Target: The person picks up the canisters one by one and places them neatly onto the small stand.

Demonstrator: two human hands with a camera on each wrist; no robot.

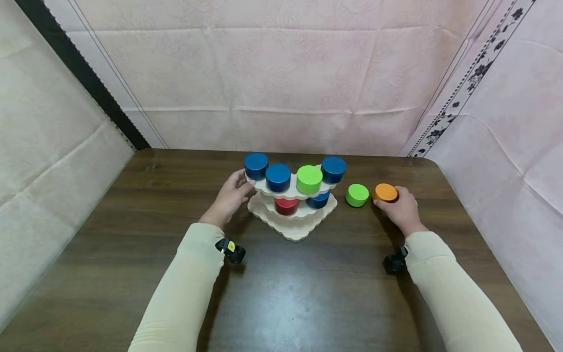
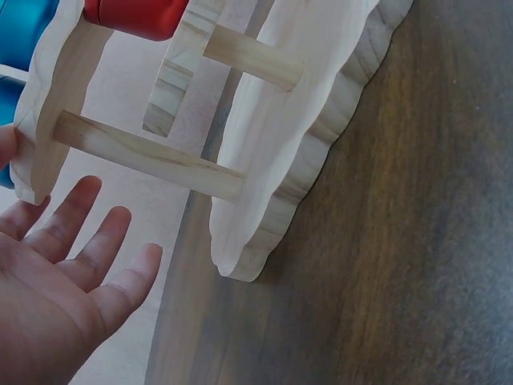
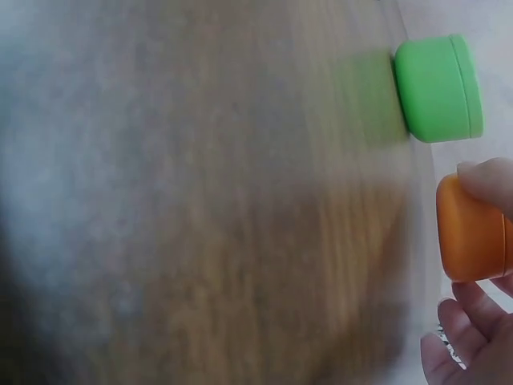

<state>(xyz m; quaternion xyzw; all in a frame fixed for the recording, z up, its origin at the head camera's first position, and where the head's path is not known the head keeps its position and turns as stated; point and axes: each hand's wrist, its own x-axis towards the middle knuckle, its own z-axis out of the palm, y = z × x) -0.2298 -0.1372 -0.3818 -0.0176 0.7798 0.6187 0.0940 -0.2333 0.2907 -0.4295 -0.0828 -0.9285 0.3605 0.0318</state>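
My left hand (image 1: 226, 198) pinches the left edge of the top tier of a pale wooden tiered stand (image 1: 296, 229), thumb and forefinger at the rim; the other fingers spread beside it in the left wrist view. On that tier sit a green round tin (image 1: 309, 180) and several blue round tins (image 1: 278, 178). Lower down, a red round tin (image 1: 286, 206) and a blue one (image 1: 318, 201) stand on the middle tier. Off to the right, my right hand (image 1: 404, 210) grips an orange round tin (image 3: 473, 233), held above the table in the right wrist view.
Another green round tin (image 1: 357, 195) stands on the brown wooden table (image 1: 281, 293), between the stand and the orange tin. Pale patterned cloth (image 1: 286, 88) hangs behind the table and along both sides. Each wrist wears a small black camera (image 1: 235, 253).
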